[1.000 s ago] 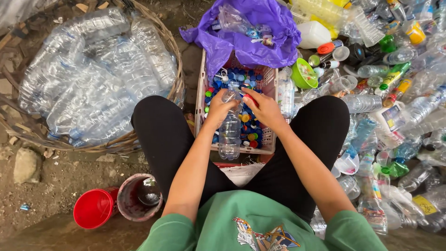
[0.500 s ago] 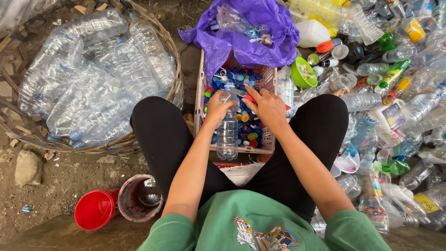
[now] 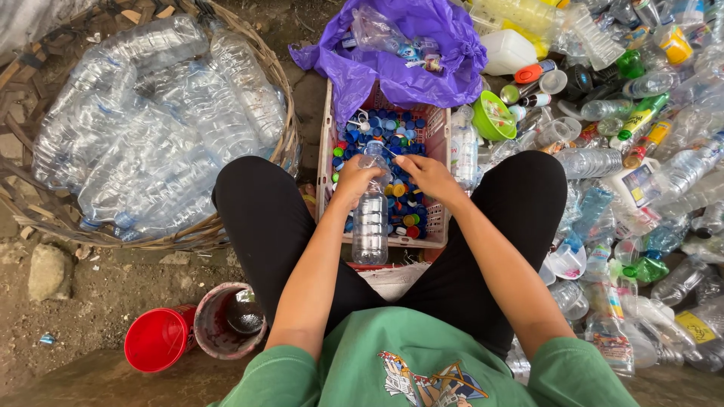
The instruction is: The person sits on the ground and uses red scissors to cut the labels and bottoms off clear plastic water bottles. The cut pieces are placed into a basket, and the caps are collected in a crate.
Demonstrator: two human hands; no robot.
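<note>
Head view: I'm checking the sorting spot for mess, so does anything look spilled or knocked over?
Yes. A red plastic cup lies tipped on its side on the dirt beside a stained round tub. Loose clear bottles sprawl unsorted at right. The crate of coloured caps looks orderly.

Single head camera, looking steeply down, close.

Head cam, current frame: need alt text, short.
A seated person's left hand grips a clear plastic bottle while the right hand works at its neck, over a crate of bottle caps. A wicker basket of bottles sits left; loose bottles pile right.
</note>
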